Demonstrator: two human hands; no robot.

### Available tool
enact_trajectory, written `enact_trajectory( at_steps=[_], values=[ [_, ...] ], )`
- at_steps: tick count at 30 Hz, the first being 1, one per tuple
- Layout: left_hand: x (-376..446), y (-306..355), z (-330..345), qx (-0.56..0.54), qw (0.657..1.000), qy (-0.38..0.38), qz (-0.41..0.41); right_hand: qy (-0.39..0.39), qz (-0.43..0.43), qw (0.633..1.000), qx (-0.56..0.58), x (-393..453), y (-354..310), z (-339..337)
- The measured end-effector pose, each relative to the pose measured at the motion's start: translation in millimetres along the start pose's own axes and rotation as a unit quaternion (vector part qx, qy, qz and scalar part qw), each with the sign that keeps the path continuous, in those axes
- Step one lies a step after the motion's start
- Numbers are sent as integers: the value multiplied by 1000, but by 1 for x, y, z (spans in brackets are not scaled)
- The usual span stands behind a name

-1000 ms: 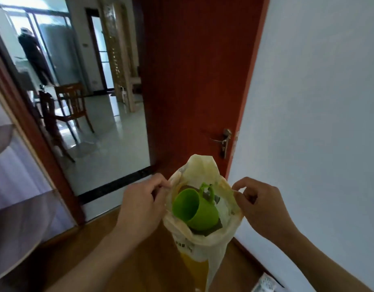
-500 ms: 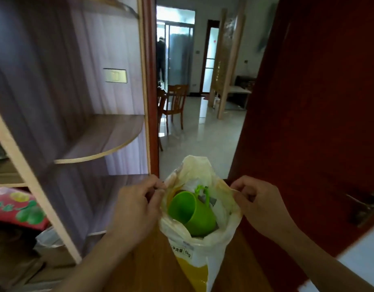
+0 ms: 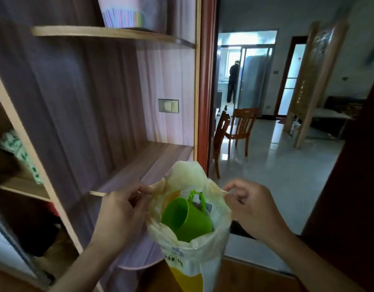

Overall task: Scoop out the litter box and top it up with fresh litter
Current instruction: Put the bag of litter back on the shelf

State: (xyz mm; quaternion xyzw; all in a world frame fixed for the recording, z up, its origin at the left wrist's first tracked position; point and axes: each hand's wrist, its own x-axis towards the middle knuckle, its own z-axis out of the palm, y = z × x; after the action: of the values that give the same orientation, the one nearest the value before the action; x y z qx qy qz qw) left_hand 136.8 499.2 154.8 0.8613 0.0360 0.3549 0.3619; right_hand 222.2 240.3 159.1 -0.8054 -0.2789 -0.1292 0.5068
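Note:
I hold an open white-and-yellow litter bag [image 3: 192, 262] in front of me, lifted off the floor. My left hand [image 3: 120, 211] pinches the left edge of its mouth and my right hand [image 3: 251, 209] pinches the right edge, keeping the mouth spread. Inside the bag lies a green plastic scoop cup [image 3: 188, 220] with a handle, tipped on its side with its opening toward the left. The litter itself is mostly hidden under the cup. No litter box is in view.
Wooden shelves [image 3: 122, 157] with rounded corners stand close on my left. A dark red door [image 3: 354, 186] is on my right. Ahead, an open doorway leads to a tiled room with wooden chairs [image 3: 236, 131]; a person [image 3: 233, 81] stands far back.
My view has swung left, from the white wall and door to the shelves and doorway. Both hands keep the same pinch on the bag mouth; the cup stays inside.

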Motion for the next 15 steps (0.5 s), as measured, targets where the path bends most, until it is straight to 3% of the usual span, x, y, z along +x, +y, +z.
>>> enact_trajectory(
  at_steps=[15],
  values=[
    [164,-55,56,23,997,65,-46,-65,-71,994,46,225,83,50]
  ],
)
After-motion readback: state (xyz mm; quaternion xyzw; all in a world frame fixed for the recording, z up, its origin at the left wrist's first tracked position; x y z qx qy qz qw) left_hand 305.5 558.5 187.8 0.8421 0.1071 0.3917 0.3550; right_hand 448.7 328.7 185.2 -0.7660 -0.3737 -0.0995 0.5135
